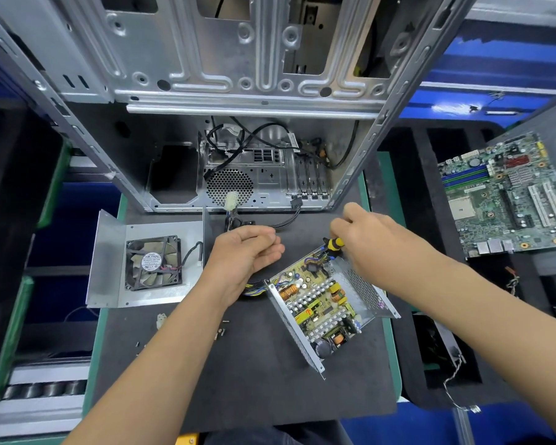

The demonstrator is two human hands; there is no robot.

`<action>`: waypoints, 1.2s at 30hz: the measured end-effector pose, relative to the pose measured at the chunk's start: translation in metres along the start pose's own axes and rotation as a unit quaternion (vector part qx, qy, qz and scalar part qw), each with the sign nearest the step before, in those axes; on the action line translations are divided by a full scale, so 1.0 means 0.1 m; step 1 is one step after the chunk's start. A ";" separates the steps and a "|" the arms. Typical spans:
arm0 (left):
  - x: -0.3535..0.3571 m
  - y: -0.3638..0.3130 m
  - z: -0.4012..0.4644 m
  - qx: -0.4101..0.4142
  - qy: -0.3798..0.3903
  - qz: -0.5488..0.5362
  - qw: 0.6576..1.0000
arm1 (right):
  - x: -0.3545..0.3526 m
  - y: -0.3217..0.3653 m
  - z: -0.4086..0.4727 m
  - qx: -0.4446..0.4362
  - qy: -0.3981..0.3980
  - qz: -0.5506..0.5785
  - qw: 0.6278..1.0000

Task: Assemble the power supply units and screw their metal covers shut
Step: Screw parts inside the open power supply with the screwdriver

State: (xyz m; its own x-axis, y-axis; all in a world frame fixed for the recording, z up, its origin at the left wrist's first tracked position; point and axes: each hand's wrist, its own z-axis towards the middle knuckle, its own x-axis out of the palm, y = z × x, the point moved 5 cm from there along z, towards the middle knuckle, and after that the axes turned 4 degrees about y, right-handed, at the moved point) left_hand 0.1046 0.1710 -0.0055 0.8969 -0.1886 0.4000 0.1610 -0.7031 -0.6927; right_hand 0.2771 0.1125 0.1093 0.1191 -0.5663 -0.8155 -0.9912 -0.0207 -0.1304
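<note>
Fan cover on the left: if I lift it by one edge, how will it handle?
The fan cover looks like thin bent sheet metal, so probably stiff but sharp-edged. The fan mounted on it likely makes that part heavier. Its loose lead may dangle and snag.

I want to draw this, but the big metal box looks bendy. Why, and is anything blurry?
Head view: the wide-angle lens bows the case edges outward toward the corners; the metal at the top shines with glare; the board in the middle is sharp; the frame's edges and the screws look soft.
</note>
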 end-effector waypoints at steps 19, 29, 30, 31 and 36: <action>0.06 -0.01 -0.05 0.013 0.061 -0.049 0.997 | 0.24 -0.51 -0.12 0.017 -0.155 0.625 0.765; 0.15 -0.07 -0.11 0.030 0.088 -0.099 0.991 | 0.51 -0.40 -0.03 0.027 -0.141 0.678 0.721; 0.15 -0.07 -0.12 0.031 0.086 -0.096 0.991 | 0.51 -0.40 -0.04 0.025 -0.139 0.678 0.721; 0.15 -0.08 -0.12 0.032 0.085 -0.094 0.991 | 0.50 -0.40 -0.04 0.023 -0.139 0.679 0.721; 0.15 -0.08 -0.12 0.046 0.084 -0.065 0.993 | 0.42 -0.40 -0.05 0.008 -0.124 0.667 0.734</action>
State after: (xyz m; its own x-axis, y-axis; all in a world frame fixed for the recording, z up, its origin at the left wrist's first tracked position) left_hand 0.1113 0.1656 0.0137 0.7856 -0.2183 0.5790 0.3145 -0.6651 -0.6774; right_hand 0.3214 0.0854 0.0832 -0.9494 0.0937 -0.2999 -0.2338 0.4271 0.8735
